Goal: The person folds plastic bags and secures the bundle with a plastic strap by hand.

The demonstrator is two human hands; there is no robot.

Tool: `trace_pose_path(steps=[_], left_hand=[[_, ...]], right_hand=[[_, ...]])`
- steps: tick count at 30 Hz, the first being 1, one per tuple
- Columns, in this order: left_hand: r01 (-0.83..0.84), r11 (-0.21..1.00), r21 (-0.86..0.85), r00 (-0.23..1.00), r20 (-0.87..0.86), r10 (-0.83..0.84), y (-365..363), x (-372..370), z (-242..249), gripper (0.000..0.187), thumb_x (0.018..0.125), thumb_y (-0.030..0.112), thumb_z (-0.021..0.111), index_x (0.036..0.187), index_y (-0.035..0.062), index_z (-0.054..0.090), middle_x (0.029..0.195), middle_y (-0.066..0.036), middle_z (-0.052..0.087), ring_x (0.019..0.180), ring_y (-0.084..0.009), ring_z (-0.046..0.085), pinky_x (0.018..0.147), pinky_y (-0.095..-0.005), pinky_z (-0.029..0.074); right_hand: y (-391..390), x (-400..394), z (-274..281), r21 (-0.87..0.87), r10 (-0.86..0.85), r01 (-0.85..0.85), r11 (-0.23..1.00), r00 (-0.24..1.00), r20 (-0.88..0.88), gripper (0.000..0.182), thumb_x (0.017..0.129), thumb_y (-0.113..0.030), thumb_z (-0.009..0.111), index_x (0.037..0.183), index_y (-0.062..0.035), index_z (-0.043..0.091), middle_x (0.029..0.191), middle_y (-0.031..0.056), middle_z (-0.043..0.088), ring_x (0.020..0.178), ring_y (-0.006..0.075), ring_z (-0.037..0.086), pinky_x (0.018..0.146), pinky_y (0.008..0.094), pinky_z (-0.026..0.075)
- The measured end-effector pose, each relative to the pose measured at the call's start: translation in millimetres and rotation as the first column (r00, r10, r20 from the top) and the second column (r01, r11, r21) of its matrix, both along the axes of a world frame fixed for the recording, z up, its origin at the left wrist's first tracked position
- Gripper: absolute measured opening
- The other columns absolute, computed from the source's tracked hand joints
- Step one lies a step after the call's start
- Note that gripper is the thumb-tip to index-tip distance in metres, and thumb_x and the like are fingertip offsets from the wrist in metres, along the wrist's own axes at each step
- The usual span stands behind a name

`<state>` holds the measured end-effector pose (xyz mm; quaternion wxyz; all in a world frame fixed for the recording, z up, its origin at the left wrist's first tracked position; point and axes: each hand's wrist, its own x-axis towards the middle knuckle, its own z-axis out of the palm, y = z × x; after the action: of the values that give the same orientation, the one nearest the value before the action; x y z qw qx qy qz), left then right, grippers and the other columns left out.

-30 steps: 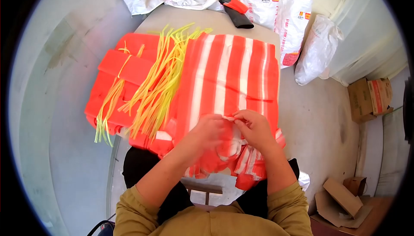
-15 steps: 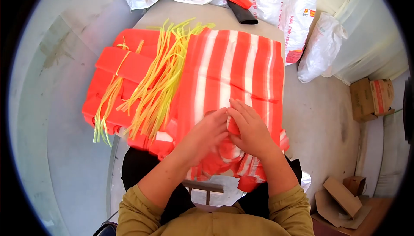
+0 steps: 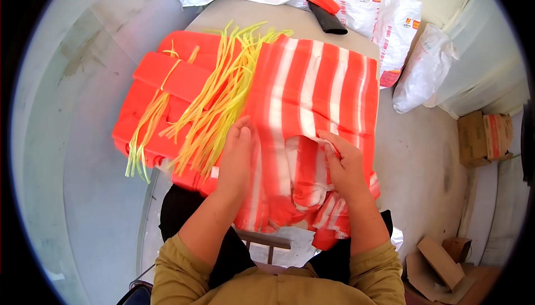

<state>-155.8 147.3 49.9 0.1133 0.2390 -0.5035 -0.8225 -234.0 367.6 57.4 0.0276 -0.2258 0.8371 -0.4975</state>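
Observation:
A stack of red-and-white striped plastic sheets or bags (image 3: 320,87) lies on the table, its near part crumpled and hanging over the edge. My right hand (image 3: 344,163) pinches the top layer's edge, lifting it so that an opening shows beneath. On the stack's left side is my left hand (image 3: 238,149), fingers bent at the striped plastic; what they grip, if anything, is hidden. Yellow-green plastic strips (image 3: 223,87) lie in a loose bunch between the stack and a folded red bundle (image 3: 173,85). That bundle is tied with similar strips.
White printed sacks (image 3: 398,32) stand behind the beige table (image 3: 223,15). On its far part rests a black roll (image 3: 329,20) with a red piece. Another white sack (image 3: 426,71) stands at the right. Cardboard boxes (image 3: 473,138) and flattened cardboard (image 3: 440,263) are farther right.
My hands have moved apart from the middle of the stack, left and right. The top striped layer is now lifted at its near edge. The view has shifted slightly.

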Motion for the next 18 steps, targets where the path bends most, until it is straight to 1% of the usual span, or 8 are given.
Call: trace_pose_path(steps=[1,4,7,10,13,15,16,18], left_hand=[[-0.017,0.999,0.047,1.0,-0.003,0.017,-1.3,-3.6,1.1,0.048,0.115,0.028,0.04,0.155,0.0024,0.037,0.156,-0.017,0.044,0.143,-0.0249,0.045,0.121,-0.0395,0.034],[0.025,0.999,0.041,0.992,-0.124,-0.02,-5.2,-17.7,-15.5,0.05,0.115,0.028,0.039,0.156,0.0019,0.034,0.15,-0.016,0.047,0.141,-0.0231,0.045,0.123,-0.0402,0.031],[0.041,0.995,0.088,0.993,-0.117,-0.03,-5.5,-23.9,-15.9,0.052,0.115,0.028,0.04,0.159,0.0038,0.029,0.146,-0.014,0.05,0.137,-0.0219,0.048,0.121,-0.0403,0.034],[0.048,0.995,0.089,0.997,-0.065,-0.042,-7.2,-24.0,-12.1,0.056,0.111,0.018,0.049,0.162,0.0061,0.027,0.138,-0.013,0.058,0.126,-0.0199,0.057,0.113,-0.0373,0.042],[0.099,0.984,-0.15,0.995,0.038,-0.094,-10.1,-12.3,-12.4,0.069,0.103,0.005,0.059,0.163,0.0086,0.025,0.125,-0.012,0.065,0.113,-0.0178,0.064,0.103,-0.0334,0.049],[0.211,0.951,-0.226,0.975,0.113,-0.19,-9.6,1.7,2.5,0.073,0.096,0.003,0.064,0.161,0.0066,0.029,0.128,-0.013,0.062,0.11,-0.015,0.062,0.093,-0.0314,0.051],[0.267,0.928,-0.261,0.96,0.151,-0.234,-9.1,8.3,7.6,0.076,0.093,0.002,0.066,0.16,0.0055,0.031,0.13,-0.013,0.061,0.108,-0.0136,0.062,0.087,-0.0304,0.051],[0.252,0.909,-0.333,0.968,0.065,-0.244,-9.3,16.9,-2.7,0.079,0.093,-0.001,0.066,0.162,0.0083,0.028,0.12,-0.012,0.066,0.105,-0.0128,0.064,0.091,-0.0286,0.051]], right_hand=[[-0.3,-0.5,1.0,-0.022,-0.007,0.009,1.0,0.998,0.055,0.027,0.105,-0.007,0.058,0.128,-0.0009,0.07,0.116,0.011,0.075,0.1,0.0139,0.069,0.08,0.0277,0.055],[-0.2,-2.2,2.1,-0.006,0.005,-0.005,1.0,1.0,0.007,0.027,0.105,-0.008,0.058,0.128,-0.0016,0.071,0.113,0.0082,0.076,0.096,0.0098,0.067,0.074,0.0251,0.054],[0.4,-2.6,4.7,-0.002,-0.007,0.007,1.0,0.997,0.072,0.028,0.106,-0.008,0.057,0.129,-0.0021,0.071,0.114,0.0084,0.076,0.096,0.0111,0.066,0.079,0.0259,0.053],[2.5,-5.2,4.0,-0.055,-0.015,0.023,0.998,0.992,0.128,0.028,0.106,-0.01,0.057,0.129,-0.0027,0.071,0.116,0.0088,0.076,0.1,0.0125,0.067,0.086,0.0277,0.053],[0.9,-5.9,3.0,-0.122,-0.008,0.023,0.992,0.992,0.125,0.027,0.104,-0.009,0.06,0.127,-0.0024,0.072,0.121,0.0115,0.076,0.104,0.0188,0.07,0.093,0.0307,0.053],[3.2,-7.7,-1.1,0.011,0.045,-0.044,0.999,0.987,-0.154,0.024,0.099,-0.007,0.064,0.121,-0.002,0.074,0.119,0.013,0.075,0.103,0.0244,0.071,0.092,0.0333,0.055],[4.1,-8.9,-2.1,0.084,0.083,-0.061,0.995,0.954,-0.289,0.023,0.097,-0.006,0.067,0.118,-0.0018,0.074,0.118,0.0137,0.075,0.103,0.0271,0.072,0.092,0.0347,0.055],[4.4,-5.7,2.1,0.25,0.132,-0.014,0.968,0.878,-0.461,0.021,0.091,-0.005,0.071,0.111,-0.0016,0.075,0.114,0.0141,0.074,0.1,0.0307,0.071,0.089,0.0369,0.057]])
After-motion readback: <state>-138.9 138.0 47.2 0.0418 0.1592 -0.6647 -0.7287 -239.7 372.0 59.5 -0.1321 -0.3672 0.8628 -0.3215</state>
